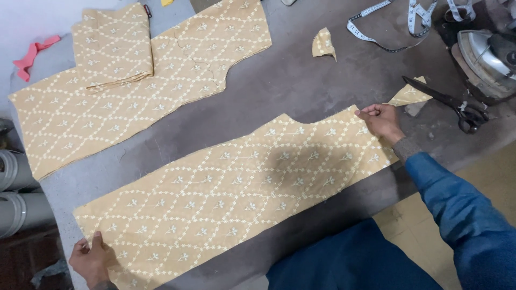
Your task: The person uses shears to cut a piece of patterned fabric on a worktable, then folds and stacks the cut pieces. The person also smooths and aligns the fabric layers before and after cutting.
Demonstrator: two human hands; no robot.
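A long cut panel of tan fabric with white embroidered lattice [231, 188] lies flat across the grey table [301, 80]. My left hand [92, 260] pinches its lower-left corner at the table's near edge. At the other end, my right hand [382, 121] grips the upper-right corner, fingers curled on the cloth. The panel is stretched between both hands.
A second, larger tan panel [161, 80] lies at the back left with a folded piece [113, 45] on it. Black scissors [449, 102], an iron [486, 59], a measuring tape [392, 21], fabric scraps [323, 44] and a pink scrap [32, 56] lie around.
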